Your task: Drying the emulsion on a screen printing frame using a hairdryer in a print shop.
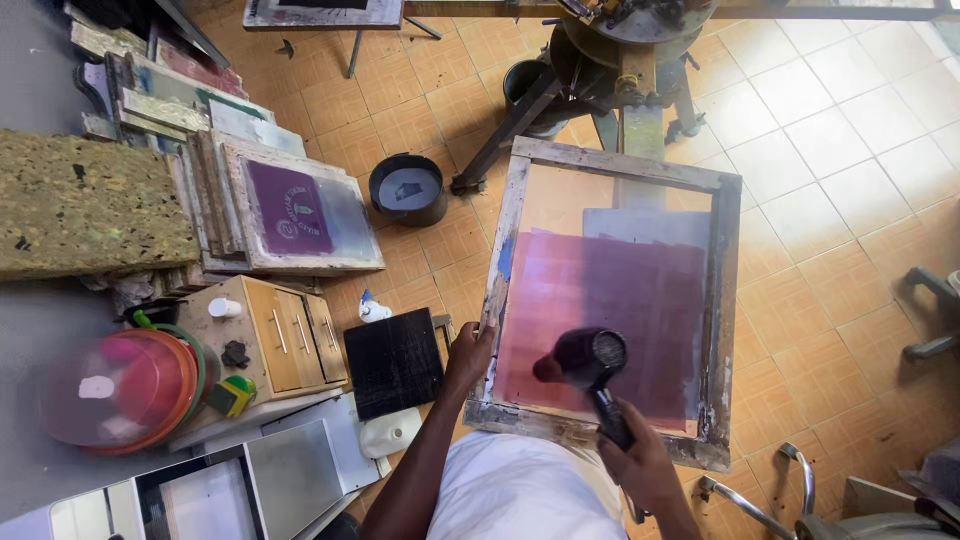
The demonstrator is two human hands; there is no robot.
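Observation:
A wooden-framed printing screen [722, 300] with a purple-red coated mesh stands tilted in front of me. My left hand [468, 355] grips its left rail near the bottom corner. A black hair dryer [588, 358] is held by its handle in my right hand [640, 462], with its barrel aimed at the lower middle of the mesh.
More framed screens [300, 205] lean in a stack at left beside a foam block [85, 200]. A black bucket [407, 188], a small wooden drawer unit [270, 335], a black board [393, 362] and a red basin [125, 390] sit on the tiled floor. A metal press stand [625, 70] rises behind; chair frames are at right.

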